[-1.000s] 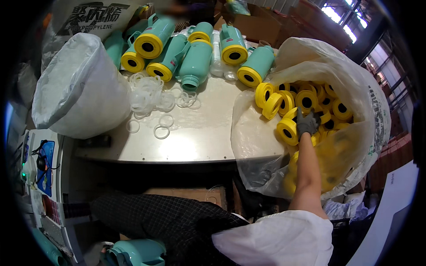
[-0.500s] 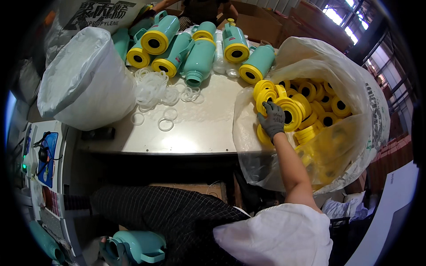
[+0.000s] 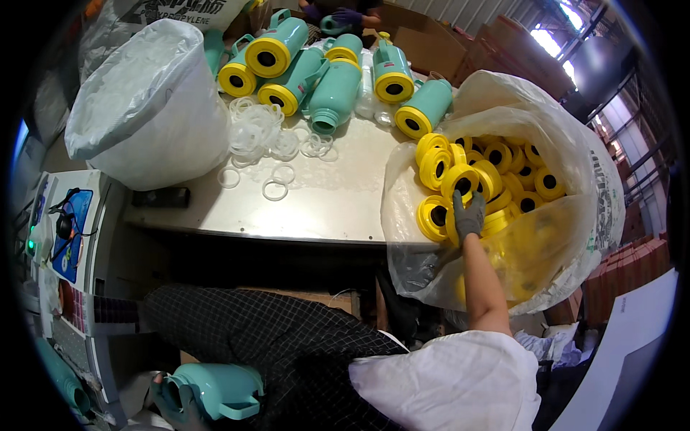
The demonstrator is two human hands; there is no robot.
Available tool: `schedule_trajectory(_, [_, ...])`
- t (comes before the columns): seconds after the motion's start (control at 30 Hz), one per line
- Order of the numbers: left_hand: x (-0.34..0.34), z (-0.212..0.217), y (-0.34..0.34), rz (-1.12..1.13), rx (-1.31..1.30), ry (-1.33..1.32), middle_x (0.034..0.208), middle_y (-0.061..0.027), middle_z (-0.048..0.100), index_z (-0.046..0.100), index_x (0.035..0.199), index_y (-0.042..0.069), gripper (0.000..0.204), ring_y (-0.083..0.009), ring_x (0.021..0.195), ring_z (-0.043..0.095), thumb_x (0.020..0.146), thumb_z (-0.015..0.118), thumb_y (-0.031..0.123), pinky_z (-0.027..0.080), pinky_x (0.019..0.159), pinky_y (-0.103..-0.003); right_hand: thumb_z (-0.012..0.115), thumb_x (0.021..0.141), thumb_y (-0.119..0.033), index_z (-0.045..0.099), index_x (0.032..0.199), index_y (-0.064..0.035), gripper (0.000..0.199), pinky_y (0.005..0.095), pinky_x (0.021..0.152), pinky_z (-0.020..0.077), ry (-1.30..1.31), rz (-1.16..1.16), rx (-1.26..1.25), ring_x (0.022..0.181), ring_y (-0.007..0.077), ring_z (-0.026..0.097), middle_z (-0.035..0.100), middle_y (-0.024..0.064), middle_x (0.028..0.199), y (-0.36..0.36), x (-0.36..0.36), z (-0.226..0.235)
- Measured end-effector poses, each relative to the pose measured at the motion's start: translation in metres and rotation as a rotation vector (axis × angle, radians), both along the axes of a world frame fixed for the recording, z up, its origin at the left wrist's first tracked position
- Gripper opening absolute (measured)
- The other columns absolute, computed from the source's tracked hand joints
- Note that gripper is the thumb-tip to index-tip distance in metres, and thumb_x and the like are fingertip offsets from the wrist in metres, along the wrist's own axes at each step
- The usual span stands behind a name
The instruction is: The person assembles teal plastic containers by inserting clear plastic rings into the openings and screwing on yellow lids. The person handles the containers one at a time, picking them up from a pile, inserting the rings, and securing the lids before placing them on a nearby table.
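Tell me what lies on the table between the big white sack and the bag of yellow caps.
Head view: loose clear rings lie scattered between the white sack and the bag; nearer the front edge it is bare table.

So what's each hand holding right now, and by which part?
The gloved right hand grips a yellow ring cap by its lower rim, in the bag. The left hand holds a teal flask body at its open end.
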State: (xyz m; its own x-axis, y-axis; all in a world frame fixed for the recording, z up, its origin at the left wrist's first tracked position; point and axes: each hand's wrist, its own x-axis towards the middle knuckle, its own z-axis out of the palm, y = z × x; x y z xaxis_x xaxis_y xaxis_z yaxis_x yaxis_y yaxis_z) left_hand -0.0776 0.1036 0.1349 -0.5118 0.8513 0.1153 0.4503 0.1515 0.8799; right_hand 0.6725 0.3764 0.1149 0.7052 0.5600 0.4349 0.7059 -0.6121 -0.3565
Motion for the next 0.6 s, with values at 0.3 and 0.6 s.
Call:
schedule_trajectory(0.3, [0.034,0.057,0.008,0.007,-0.032,0.249,0.128,-0.0147,0.066,0.058,0.135,-0.001,0.057,-0.0247,0.117,0.060,0.088,0.085,0.016,0.055,0.095,-0.040,0.076,0.084,-0.054,0.055,0.144,-0.0122,0.076,0.0498,0.100,0.0508,-0.128,-0.008,-0.512,0.123,0.0360,0.060,0.059,0.0174,0.130,-0.034,-0.056,0.025])
schedule_trajectory(0.6, [0.012,0.067,-0.061,0.503,0.161,-0.197,0.147,-0.0167,0.054,0.043,0.153,0.001,0.053,-0.0296,0.132,0.054,0.110,0.048,0.033,0.044,0.113,-0.043,0.083,0.085,-0.020,0.062,0.137,-0.0003,0.060,0.0354,0.092,0.0559,0.610,1.151,0.191,0.102,0.0255,0.070,0.072,0.0137,0.117,0.035,-0.280,0.092])
